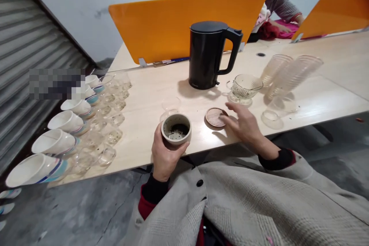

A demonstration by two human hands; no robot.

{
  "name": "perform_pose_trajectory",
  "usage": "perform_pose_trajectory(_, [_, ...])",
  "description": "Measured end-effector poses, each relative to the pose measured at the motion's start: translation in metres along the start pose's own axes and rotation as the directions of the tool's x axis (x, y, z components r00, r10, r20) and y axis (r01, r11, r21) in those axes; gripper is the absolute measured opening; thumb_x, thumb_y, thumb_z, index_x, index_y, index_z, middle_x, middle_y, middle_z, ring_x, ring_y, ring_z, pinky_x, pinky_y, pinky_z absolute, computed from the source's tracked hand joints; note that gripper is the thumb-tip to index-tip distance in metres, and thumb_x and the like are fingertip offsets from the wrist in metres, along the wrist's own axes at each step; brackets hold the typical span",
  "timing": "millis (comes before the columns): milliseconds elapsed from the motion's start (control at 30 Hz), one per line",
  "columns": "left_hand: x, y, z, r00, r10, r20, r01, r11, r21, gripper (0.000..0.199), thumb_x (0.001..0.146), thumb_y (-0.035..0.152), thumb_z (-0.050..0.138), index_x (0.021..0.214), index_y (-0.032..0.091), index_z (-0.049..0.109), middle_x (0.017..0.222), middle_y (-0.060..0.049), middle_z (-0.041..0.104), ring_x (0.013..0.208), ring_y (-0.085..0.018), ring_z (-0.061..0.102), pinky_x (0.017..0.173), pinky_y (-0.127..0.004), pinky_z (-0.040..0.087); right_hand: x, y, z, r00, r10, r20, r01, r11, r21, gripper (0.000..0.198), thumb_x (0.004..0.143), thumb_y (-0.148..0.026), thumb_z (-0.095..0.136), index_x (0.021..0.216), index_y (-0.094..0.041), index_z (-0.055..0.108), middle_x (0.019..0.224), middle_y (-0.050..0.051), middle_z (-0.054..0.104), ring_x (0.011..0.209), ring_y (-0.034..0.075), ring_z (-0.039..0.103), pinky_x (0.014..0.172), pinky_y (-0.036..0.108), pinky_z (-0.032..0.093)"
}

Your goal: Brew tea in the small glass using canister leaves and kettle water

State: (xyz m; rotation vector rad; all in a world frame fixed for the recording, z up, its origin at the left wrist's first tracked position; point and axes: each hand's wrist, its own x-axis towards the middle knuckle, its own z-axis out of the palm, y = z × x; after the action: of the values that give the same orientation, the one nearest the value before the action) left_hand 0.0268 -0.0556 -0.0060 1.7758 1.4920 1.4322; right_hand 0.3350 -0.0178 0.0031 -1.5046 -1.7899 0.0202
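My left hand is wrapped round a small grey ceramic jar with dark loose bits like tea leaves in its bottom. Right of the jar lies a round wooden lid on the table. Over the lid's right edge reaches my right hand, thumb and fingers apart; I cannot tell whether the fingertips touch it. Just behind the jar is a small clear cup. A ribbed glass cup with bits inside stands beyond my right hand.
A black electric kettle stands mid-table before an orange divider. Rows of paper cups and clear cups line the left end. Stacked clear plastic cups lean at the right. Another person's arm rests beyond the divider.
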Motion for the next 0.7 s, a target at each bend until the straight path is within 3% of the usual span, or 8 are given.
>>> perform_pose_trajectory(100, [0.000, 0.000, -0.001, 1.000, 0.006, -0.006, -0.006, 1.000, 0.019, 0.094, 0.071, 0.040, 0.095, 0.151, 0.027, 0.048, 0.146, -0.013, 0.065, 0.136, -0.035, 0.064, 0.115, -0.056, 0.054, 0.011, 0.014, -0.027, 0.944, 0.209, -0.254, -0.208, 0.978, 0.032, 0.056, 0.095, -0.060, 0.067, 0.134, -0.021, 0.060, 0.099, 0.010, 0.077, 0.076, 0.026, 0.073, 0.074, 0.045, 0.062])
perform_pose_trajectory(200, [0.001, 0.000, 0.000, 1.000, 0.007, -0.002, -0.007, 1.000, 0.025, 0.094, 0.071, 0.039, 0.095, 0.151, 0.027, 0.048, 0.146, -0.013, 0.066, 0.135, -0.035, 0.065, 0.114, -0.056, 0.054, 0.028, 0.032, -0.041, 0.893, 0.286, -0.349, -0.304, 0.953, 0.002, 0.066, 0.092, -0.057, 0.069, 0.143, -0.018, 0.054, 0.091, 0.008, 0.076, 0.071, 0.026, 0.071, 0.078, 0.047, 0.060])
perform_pose_trajectory(300, [0.001, 0.000, 0.000, 1.000, 0.009, -0.004, -0.009, 1.000, 0.020, 0.093, 0.071, 0.040, 0.095, 0.151, 0.028, 0.048, 0.146, -0.013, 0.066, 0.135, -0.035, 0.065, 0.114, -0.057, 0.054, 0.046, 0.047, -0.040, 0.888, 0.295, -0.353, -0.335, 0.941, -0.056, 0.062, 0.092, -0.055, 0.066, 0.138, -0.014, 0.058, 0.083, 0.009, 0.074, 0.078, 0.030, 0.072, 0.086, 0.052, 0.057])
perform_pose_trajectory(433, [0.000, -0.001, 0.000, 1.000, 0.014, 0.001, -0.014, 1.000, 0.015, 0.095, 0.071, 0.040, 0.095, 0.152, 0.028, 0.047, 0.146, -0.013, 0.065, 0.136, -0.036, 0.064, 0.114, -0.058, 0.054, 0.063, 0.057, -0.032, 0.911, 0.301, -0.282, -0.342, 0.933, -0.109, 0.031, 0.097, -0.049, 0.056, 0.106, -0.022, 0.069, 0.078, 0.009, 0.072, 0.080, 0.031, 0.072, 0.082, 0.049, 0.055])
perform_pose_trajectory(500, [0.000, -0.002, 0.000, 1.000, 0.017, 0.003, -0.017, 1.000, 0.020, 0.095, 0.071, 0.040, 0.095, 0.152, 0.028, 0.047, 0.147, -0.013, 0.065, 0.136, -0.036, 0.064, 0.115, -0.058, 0.054, 0.068, 0.057, -0.032, 0.917, 0.296, -0.269, -0.339, 0.932, -0.128, 0.026, 0.098, -0.044, 0.053, 0.095, -0.024, 0.068, 0.076, 0.008, 0.072, 0.078, 0.030, 0.071, 0.079, 0.047, 0.055])
perform_pose_trajectory(700, [-0.001, -0.003, 0.000, 1.000, 0.017, -0.003, -0.017, 0.999, 0.045, 0.096, 0.071, 0.043, 0.095, 0.153, 0.027, 0.046, 0.148, -0.014, 0.063, 0.138, -0.036, 0.062, 0.116, -0.058, 0.052, 0.061, 0.046, -0.050, 0.910, 0.194, -0.368, -0.247, 0.963, -0.105, 0.031, 0.102, -0.046, 0.047, 0.102, -0.024, 0.069, 0.068, 0.007, 0.067, 0.070, 0.030, 0.069, 0.078, 0.051, 0.053])
